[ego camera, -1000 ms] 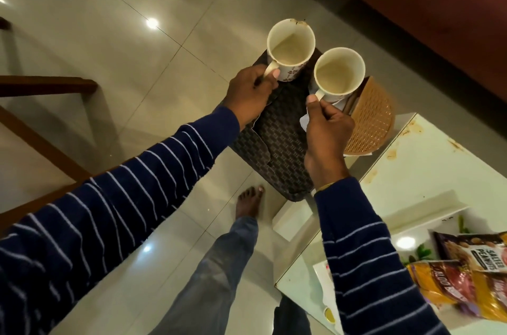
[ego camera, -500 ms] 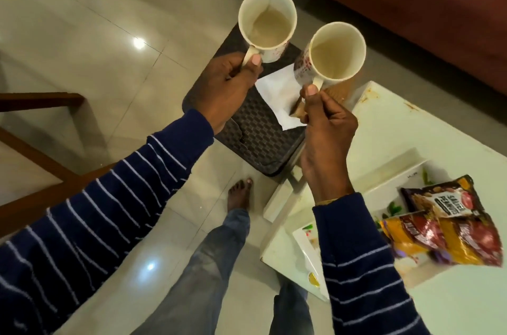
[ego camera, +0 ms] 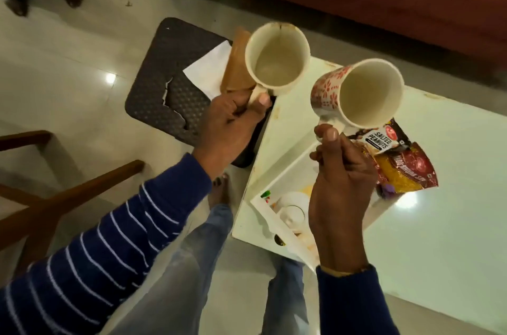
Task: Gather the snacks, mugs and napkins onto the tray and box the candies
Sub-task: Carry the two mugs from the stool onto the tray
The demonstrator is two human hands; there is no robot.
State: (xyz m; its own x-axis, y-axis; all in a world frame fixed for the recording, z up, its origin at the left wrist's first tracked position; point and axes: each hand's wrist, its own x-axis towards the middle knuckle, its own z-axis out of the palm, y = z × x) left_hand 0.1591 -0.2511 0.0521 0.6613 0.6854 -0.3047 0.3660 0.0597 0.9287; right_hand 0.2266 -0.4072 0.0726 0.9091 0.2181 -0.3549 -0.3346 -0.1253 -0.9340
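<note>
Shiny pale floor tiles (ego camera: 68, 93) lie under a white tabletop (ego camera: 439, 225). Fingers of the left hand (ego camera: 230, 126) curl round the handle of a cream mug (ego camera: 277, 57) with a brown-stained rim, held up near the tabletop's edge. Fingers of the right hand (ego camera: 340, 183) pinch the handle of a white mug with red flowers (ego camera: 356, 93), held above the white tray (ego camera: 282, 214). Both mugs tip toward the camera. Shiny snack packets (ego camera: 395, 159) lie on the tray. A white napkin (ego camera: 208, 71) rests on a dark woven stool (ego camera: 167, 79).
</note>
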